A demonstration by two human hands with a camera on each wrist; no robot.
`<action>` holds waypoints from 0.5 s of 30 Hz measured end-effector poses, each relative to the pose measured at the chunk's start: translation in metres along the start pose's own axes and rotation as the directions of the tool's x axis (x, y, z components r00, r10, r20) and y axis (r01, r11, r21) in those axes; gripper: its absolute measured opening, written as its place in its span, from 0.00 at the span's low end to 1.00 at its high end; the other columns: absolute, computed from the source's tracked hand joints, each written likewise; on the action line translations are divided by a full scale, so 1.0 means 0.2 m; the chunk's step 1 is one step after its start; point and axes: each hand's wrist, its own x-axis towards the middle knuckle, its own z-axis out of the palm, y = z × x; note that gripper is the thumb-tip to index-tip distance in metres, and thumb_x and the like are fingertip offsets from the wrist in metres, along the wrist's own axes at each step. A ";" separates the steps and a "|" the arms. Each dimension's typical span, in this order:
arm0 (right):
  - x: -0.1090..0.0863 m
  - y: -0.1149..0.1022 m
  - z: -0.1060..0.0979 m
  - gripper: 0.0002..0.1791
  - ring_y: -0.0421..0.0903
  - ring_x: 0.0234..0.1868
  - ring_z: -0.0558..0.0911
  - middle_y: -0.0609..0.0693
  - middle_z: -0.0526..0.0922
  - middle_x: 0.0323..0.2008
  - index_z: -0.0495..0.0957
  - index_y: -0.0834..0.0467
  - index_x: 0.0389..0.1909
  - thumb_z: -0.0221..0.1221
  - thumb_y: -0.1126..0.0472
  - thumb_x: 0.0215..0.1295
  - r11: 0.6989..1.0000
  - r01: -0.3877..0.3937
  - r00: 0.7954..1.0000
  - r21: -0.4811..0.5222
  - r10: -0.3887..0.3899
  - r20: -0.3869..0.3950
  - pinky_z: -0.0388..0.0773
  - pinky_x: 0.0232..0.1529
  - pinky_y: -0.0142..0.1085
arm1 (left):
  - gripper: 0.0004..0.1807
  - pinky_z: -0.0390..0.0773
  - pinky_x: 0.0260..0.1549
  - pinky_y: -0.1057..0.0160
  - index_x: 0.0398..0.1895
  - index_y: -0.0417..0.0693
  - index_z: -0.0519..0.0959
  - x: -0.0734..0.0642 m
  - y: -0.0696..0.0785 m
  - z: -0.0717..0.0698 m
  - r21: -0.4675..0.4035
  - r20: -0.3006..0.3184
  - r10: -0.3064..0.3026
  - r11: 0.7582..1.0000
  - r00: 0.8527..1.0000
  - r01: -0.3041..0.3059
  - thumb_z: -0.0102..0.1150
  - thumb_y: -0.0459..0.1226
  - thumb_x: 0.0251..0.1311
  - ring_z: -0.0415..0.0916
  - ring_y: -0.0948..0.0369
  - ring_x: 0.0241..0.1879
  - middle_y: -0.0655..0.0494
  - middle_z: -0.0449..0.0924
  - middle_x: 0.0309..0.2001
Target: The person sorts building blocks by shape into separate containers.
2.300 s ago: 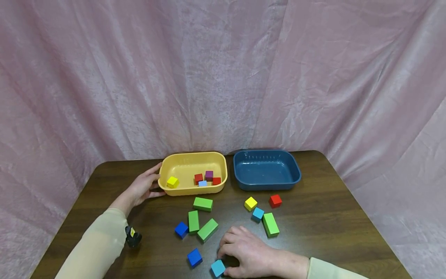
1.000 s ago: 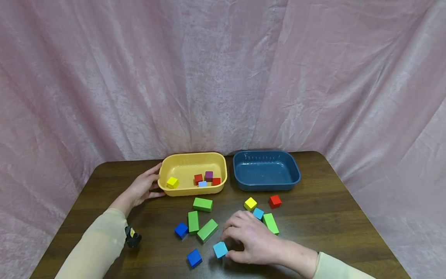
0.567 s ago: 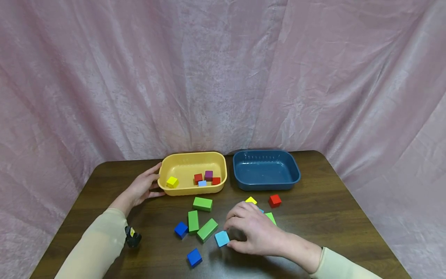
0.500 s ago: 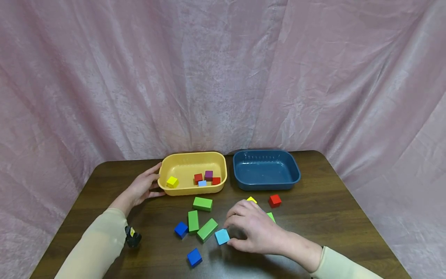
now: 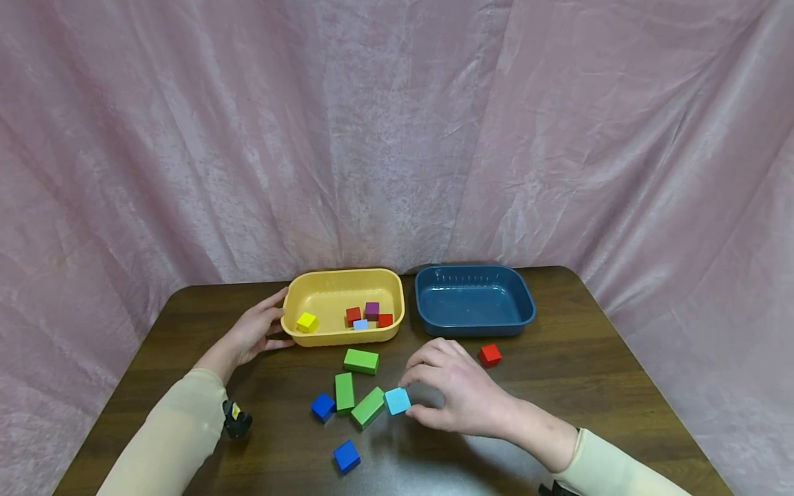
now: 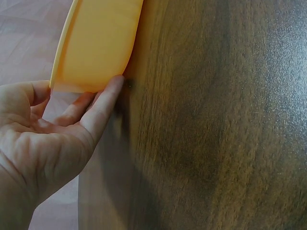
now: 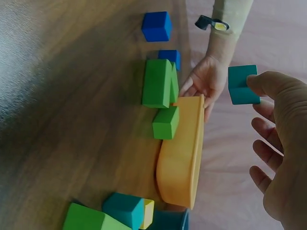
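My right hand (image 5: 462, 393) pinches a light-blue cube (image 5: 398, 401) between thumb and fingertip, above the table near a green block (image 5: 369, 408). In the right wrist view the held cube (image 7: 243, 85) looks teal, and the other fingers are loosely bent. At the far left, my left hand (image 5: 254, 333) holds the end of a yellow tray (image 5: 344, 339), its digits spanning from rim to base in the left wrist view. Inside the tray lie a yellow cube (image 5: 307, 322), two red cubes (image 5: 353, 316), a purple cube (image 5: 372, 311) and a pale-blue cube (image 5: 360, 324).
A dark-blue tray (image 5: 474, 331) stands right of the yellow one. Loose pieces include dark-blue cubes (image 5: 347, 456), green blocks (image 5: 361, 361) and a red cube (image 5: 490, 355). My right hand hides a teal cube (image 7: 123, 210), a yellow cube (image 7: 148, 213) and a green block (image 7: 86, 218).
My right hand has picked up the light-blue cube and carried it away from the near edge toward the trays. It now covers the pieces at right. My left hand stays at the yellow tray.
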 end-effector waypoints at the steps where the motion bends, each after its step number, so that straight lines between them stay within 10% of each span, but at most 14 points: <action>1: 0.00 0.00 -0.01 0.16 0.36 0.55 0.71 0.33 0.78 0.48 0.85 0.42 0.45 0.75 0.49 0.55 1.000 -0.008 1.000 0.004 0.008 -0.001 0.72 0.54 0.38 | 0.34 0.80 0.55 0.42 0.84 0.67 0.43 0.00 0.00 0.00 0.000 -0.001 -0.001 1.000 1.000 0.001 0.40 0.41 0.82 0.73 0.45 0.62 0.43 0.44 0.81; 15: 0.07 0.02 -0.06 0.17 0.39 0.55 0.72 0.36 0.79 0.49 0.85 0.44 0.45 0.75 0.49 0.55 0.999 0.033 0.997 -0.033 -0.035 -0.071 0.71 0.54 0.41 | 0.34 0.80 0.55 0.42 0.84 0.68 0.44 0.00 0.00 0.00 -0.005 -0.007 -0.008 1.000 1.000 0.008 0.40 0.41 0.82 0.71 0.44 0.64 0.45 0.42 0.82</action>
